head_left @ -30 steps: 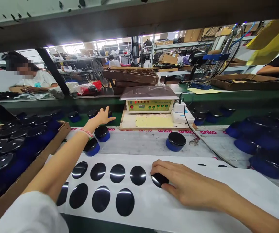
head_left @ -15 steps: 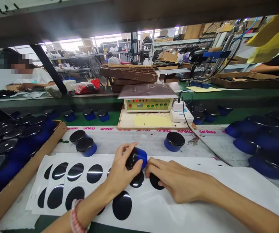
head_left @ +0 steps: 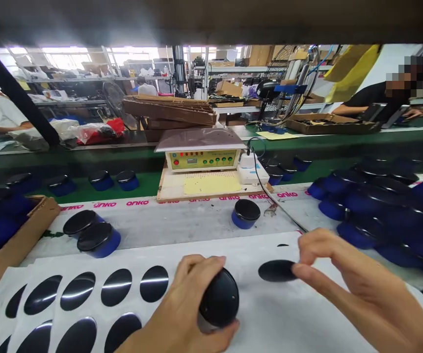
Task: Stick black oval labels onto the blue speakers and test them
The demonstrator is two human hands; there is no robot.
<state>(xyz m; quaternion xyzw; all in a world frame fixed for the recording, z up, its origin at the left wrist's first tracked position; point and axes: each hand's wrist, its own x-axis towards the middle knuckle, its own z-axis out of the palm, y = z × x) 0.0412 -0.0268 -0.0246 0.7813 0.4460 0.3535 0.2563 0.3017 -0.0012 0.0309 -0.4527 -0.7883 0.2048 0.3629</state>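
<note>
My left hand is closed around a short round part, blue with a black top in the earlier view, its black round face now turned up toward me. My right hand pinches the edge of a thin black round sticker, held tilted above the white sheet and apart from the round part. Below both hands lie white backing sheets, overlapping at the left, with rows of black round stickers. Two blue and black parts stand behind the sheets at left, and a single one stands farther right.
A cardboard box of such parts is at left, and many more are piled at right. A control box with green buttons stands at the back, its cable crossing the table. A low shelf beam hangs overhead. Other people sit beyond.
My right hand has lifted a black sticker off the sheet and moved right with it. My left hand has turned the round part's black face toward me. The view has shifted right.
</note>
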